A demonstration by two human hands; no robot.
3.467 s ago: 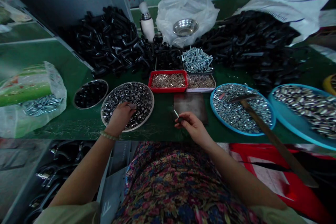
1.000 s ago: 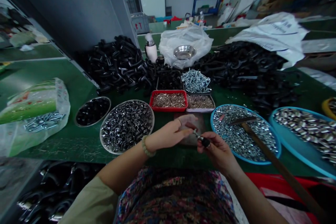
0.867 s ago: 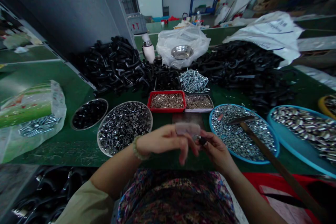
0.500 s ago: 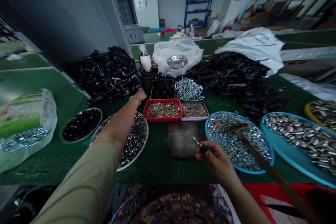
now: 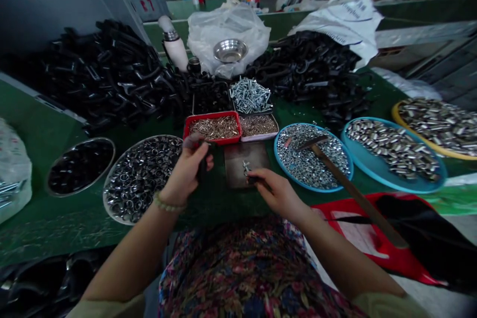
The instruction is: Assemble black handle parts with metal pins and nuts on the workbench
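Observation:
My left hand (image 5: 192,166) is closed around a black part (image 5: 202,168), dark and slightly blurred, in front of the red tray (image 5: 238,131). Its exact kind is hard to make out. Between the fingers of my right hand (image 5: 272,190) is a small silver metal fitting (image 5: 246,166) with a dark end, held above a flat metal plate (image 5: 231,156). The two hands are apart, with the held pieces not touching. Left of my left hand is a round tray of shiny metal rings (image 5: 137,179).
To the right, a hammer (image 5: 335,166) rests across a blue basin (image 5: 278,151) of small metal pieces. Another blue basin (image 5: 428,184) holds metal cylinders. Black parts are heaped at the back left (image 5: 122,74) and back right (image 5: 316,69). Silver screws (image 5: 250,95) stand behind the small trays.
My left hand has come back from the black heap toward me, now with a black part in it. My right hand still holds the fitting, nearer the left hand. The view has tilted down.

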